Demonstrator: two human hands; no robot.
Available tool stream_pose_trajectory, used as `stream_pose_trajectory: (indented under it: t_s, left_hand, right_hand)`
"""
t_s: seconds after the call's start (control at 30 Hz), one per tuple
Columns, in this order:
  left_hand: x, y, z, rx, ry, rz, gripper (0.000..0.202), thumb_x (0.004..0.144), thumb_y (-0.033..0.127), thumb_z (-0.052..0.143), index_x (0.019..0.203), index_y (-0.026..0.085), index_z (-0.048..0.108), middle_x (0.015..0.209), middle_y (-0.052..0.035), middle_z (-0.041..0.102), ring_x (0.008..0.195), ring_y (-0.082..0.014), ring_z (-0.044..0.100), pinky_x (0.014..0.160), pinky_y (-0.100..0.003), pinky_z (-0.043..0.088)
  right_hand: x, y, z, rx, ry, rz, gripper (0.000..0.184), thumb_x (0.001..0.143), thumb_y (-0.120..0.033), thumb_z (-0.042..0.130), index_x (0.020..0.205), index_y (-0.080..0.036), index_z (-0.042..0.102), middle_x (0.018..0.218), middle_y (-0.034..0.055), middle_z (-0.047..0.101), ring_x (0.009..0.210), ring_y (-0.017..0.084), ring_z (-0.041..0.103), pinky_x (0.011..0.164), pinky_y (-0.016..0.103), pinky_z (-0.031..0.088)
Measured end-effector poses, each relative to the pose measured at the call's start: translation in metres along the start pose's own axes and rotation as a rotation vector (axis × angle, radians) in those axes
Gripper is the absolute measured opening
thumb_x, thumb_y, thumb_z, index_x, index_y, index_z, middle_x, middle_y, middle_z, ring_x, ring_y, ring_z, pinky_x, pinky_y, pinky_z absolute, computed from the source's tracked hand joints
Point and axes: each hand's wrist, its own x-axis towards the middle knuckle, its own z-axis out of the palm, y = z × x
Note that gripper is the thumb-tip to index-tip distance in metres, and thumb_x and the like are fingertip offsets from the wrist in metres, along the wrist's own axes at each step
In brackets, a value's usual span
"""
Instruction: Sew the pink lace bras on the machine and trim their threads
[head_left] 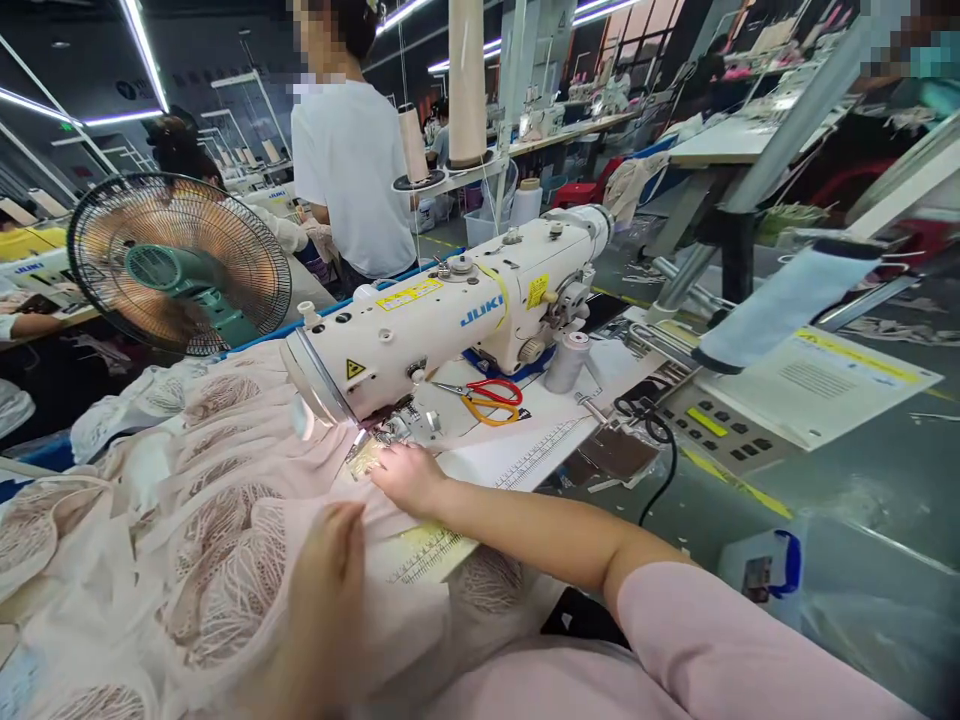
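Note:
A white sewing machine (457, 320) stands on the table, its needle end over pale pink lace fabric (202, 520). My right hand (409, 475) lies on the fabric just beside the presser foot (375, 445), fingers curled down onto the cloth. My left hand (326, 590) rests flat on the fabric nearer to me, fingers stretched forward, pressing it to the table. The fabric is bunched in ruffled folds to the left.
Red and orange scissors (487, 398) and a grey thread spool (568, 362) lie behind the needle. A fan (178, 262) stands at the left. A person in a white shirt (349, 165) stands behind the machine. A control panel (712, 425) is on the right.

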Motion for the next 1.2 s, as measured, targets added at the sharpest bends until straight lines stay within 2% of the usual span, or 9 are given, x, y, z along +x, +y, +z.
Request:
stream_pose_trajectory:
  t_s: [0.07, 0.17, 0.3, 0.4, 0.5, 0.67, 0.87, 1.2]
  left_hand:
    - [0.022, 0.024, 0.031, 0.024, -0.065, 0.032, 0.036, 0.094, 0.026, 0.029, 0.113, 0.014, 0.056, 0.112, -0.0132, 0.065, 0.105, -0.0203, 0.062, 0.09, -0.034, 0.052]
    - [0.036, 0.025, 0.051, 0.067, -0.124, 0.045, 0.042, 0.091, 0.032, 0.034, 0.119, 0.008, 0.055, 0.122, -0.0169, 0.062, 0.114, -0.0254, 0.058, 0.095, -0.039, 0.05]
    - [0.036, 0.014, 0.05, 0.142, -0.161, 0.002, 0.045, 0.089, 0.035, 0.04, 0.121, 0.009, 0.056, 0.125, -0.018, 0.06, 0.117, -0.0297, 0.055, 0.098, -0.043, 0.045]
    - [0.041, 0.019, 0.048, 0.215, -0.174, -0.05, 0.044, 0.09, 0.035, 0.04, 0.124, 0.011, 0.054, 0.124, -0.0172, 0.061, 0.112, -0.0303, 0.056, 0.093, -0.043, 0.047]
    - [0.049, 0.028, 0.048, 0.291, -0.188, -0.094, 0.043, 0.091, 0.033, 0.039, 0.125, 0.011, 0.054, 0.12, -0.0177, 0.061, 0.107, -0.0315, 0.057, 0.084, -0.043, 0.048]
    - [0.062, 0.029, 0.049, 0.372, -0.214, -0.113, 0.042, 0.091, 0.036, 0.039, 0.125, 0.015, 0.054, 0.118, -0.0149, 0.06, 0.105, -0.03, 0.055, 0.079, -0.04, 0.046]
    - [0.077, 0.026, 0.055, 0.416, -0.222, -0.14, 0.048, 0.092, 0.039, 0.037, 0.128, 0.011, 0.053, 0.119, -0.018, 0.059, 0.106, -0.0314, 0.053, 0.078, -0.042, 0.045]
    - [0.079, 0.021, 0.058, 0.402, -0.194, -0.127, 0.046, 0.093, 0.035, 0.036, 0.127, 0.009, 0.054, 0.122, -0.0196, 0.058, 0.106, -0.0329, 0.055, 0.078, -0.045, 0.048]
  right_hand:
    - [-0.007, 0.004, 0.001, -0.01, -0.01, -0.011, 0.012, 0.087, -0.014, 0.051, 0.086, -0.015, 0.063, 0.088, 0.0111, 0.063, 0.086, 0.024, 0.056, 0.069, 0.034, 0.047]
    - [-0.027, 0.01, -0.001, -0.031, -0.011, -0.061, 0.014, 0.089, -0.017, 0.05, 0.094, -0.014, 0.063, 0.097, 0.0105, 0.063, 0.092, 0.023, 0.056, 0.073, 0.032, 0.049]
    - [-0.06, 0.019, 0.0, 0.035, 0.054, -0.178, 0.02, 0.092, -0.022, 0.045, 0.099, -0.015, 0.062, 0.113, 0.0096, 0.062, 0.104, 0.022, 0.054, 0.089, 0.033, 0.047]
    - [-0.077, 0.022, 0.003, 0.16, 0.128, -0.207, 0.02, 0.091, -0.018, 0.044, 0.1, -0.013, 0.062, 0.111, 0.0105, 0.063, 0.103, 0.021, 0.055, 0.091, 0.034, 0.047]
    - [-0.085, 0.022, 0.006, 0.204, 0.13, -0.209, 0.022, 0.09, -0.017, 0.045, 0.105, -0.013, 0.061, 0.112, 0.0107, 0.063, 0.105, 0.021, 0.055, 0.093, 0.035, 0.046]
    - [-0.088, 0.021, 0.008, 0.205, 0.152, -0.135, 0.024, 0.088, -0.02, 0.049, 0.108, -0.015, 0.061, 0.116, 0.0096, 0.063, 0.107, 0.023, 0.054, 0.094, 0.038, 0.045]
    - [-0.085, 0.021, 0.007, 0.179, 0.122, -0.082, 0.028, 0.085, -0.021, 0.053, 0.112, -0.015, 0.059, 0.12, 0.0099, 0.06, 0.111, 0.023, 0.051, 0.096, 0.038, 0.043]
    - [-0.084, 0.02, 0.01, 0.13, 0.126, -0.076, 0.033, 0.086, -0.026, 0.055, 0.117, -0.015, 0.057, 0.126, 0.0099, 0.058, 0.116, 0.024, 0.049, 0.099, 0.039, 0.041]
